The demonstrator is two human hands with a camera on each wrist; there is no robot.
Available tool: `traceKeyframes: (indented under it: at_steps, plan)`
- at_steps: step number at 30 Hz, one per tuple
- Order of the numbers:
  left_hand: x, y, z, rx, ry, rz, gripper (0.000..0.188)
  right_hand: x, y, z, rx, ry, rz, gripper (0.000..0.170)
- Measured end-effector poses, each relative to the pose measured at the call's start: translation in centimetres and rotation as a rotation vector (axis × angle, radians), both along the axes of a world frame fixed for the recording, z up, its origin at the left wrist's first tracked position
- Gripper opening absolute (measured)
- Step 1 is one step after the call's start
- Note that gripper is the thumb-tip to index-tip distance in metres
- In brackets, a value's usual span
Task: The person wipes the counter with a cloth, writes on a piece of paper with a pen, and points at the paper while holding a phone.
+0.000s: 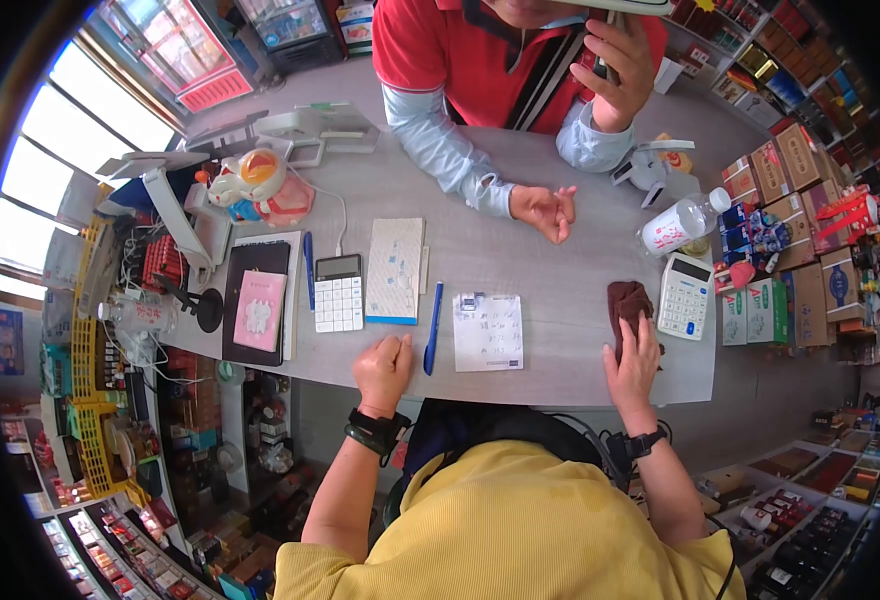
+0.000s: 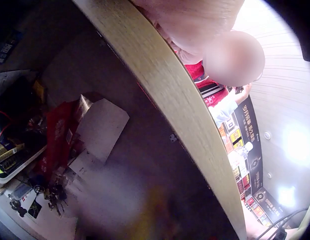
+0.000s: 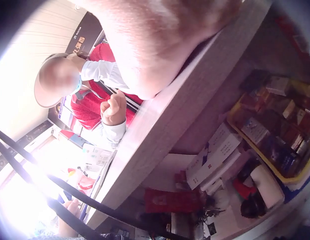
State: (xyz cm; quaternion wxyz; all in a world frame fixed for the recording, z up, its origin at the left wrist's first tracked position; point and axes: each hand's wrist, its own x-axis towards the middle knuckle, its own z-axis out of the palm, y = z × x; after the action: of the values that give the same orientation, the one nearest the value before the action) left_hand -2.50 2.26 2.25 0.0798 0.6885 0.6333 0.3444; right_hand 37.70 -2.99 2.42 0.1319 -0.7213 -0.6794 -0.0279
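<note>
My left hand (image 1: pixel 382 374) rests as a fist on the desk's near edge, holding nothing, left of a blue pen (image 1: pixel 433 328). A handwritten slip (image 1: pixel 489 332) lies flat between my two hands. On the right, my right hand (image 1: pixel 634 366) has its fingers extended over a crumpled brown cloth (image 1: pixel 628 300), fingertips touching it. Beside that cloth is a white calculator (image 1: pixel 686 296). In the left wrist view my left hand (image 2: pixel 195 22) shows at the top, over the desk edge; in the right wrist view my right hand (image 3: pixel 155 45) is seen close up.
Across the desk (image 1: pixel 560 270) a person in red (image 1: pixel 520 80) holds a phone to the head. A notebook (image 1: pixel 395 270), another calculator (image 1: pixel 339 292), a pink booklet (image 1: pixel 257 310) and a lucky-cat figure (image 1: pixel 260 188) are on the left. A plastic bottle (image 1: pixel 682 224) stands at right.
</note>
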Motion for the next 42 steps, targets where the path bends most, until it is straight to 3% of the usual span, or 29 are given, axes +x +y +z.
traceKeyframes:
  at_steps: [27,42]
  plan:
    - [0.0,0.1,0.6,0.059,-0.069,-0.035,0.037,0.8,0.0,-1.0,0.008,-0.01,0.008,0.057]
    - [-0.4,0.0,0.3,-0.035,-0.087,-0.065,0.034,-0.2,-0.1,0.3,-0.01,0.051,-0.032,0.058]
